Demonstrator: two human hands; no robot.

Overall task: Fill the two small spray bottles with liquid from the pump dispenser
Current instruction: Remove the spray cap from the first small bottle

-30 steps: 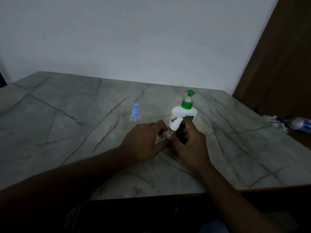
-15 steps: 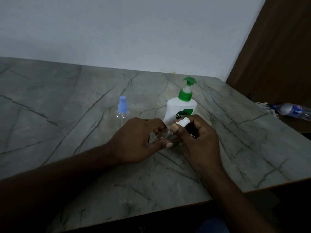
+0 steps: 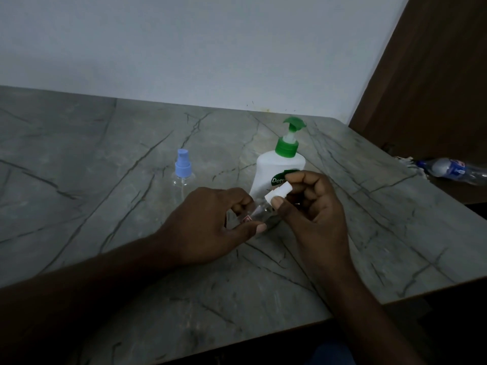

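So on the grey veined tabletop (image 3: 79,159), over on the left, there's a blue-capped spray bottle (image 3: 182,172) standing upright on its own, clear body, nothing touching it. Just right of that and nearer the camera, the left hand (image 3: 210,225) has its fingers and thumb curled round the small clear spray bottle (image 3: 259,213), which is tilted with its top leaning up and to the right, held a bit above the tabletop. There's a tiny red mark on its lower end. At the top of it sits the white cap (image 3: 278,192), and the right hand (image 3: 313,206) pinches that cap between thumb and fingers. Honestly can't tell if the cap is screwed on or loose, it's pretty dim. Right behind both hands the pump dispenser (image 3: 280,164) stands upright, white body, green pump, partly hidden by the right hand. Way off to the right edge a plastic water bottle (image 3: 453,169) lies on its side, off the tabletop.
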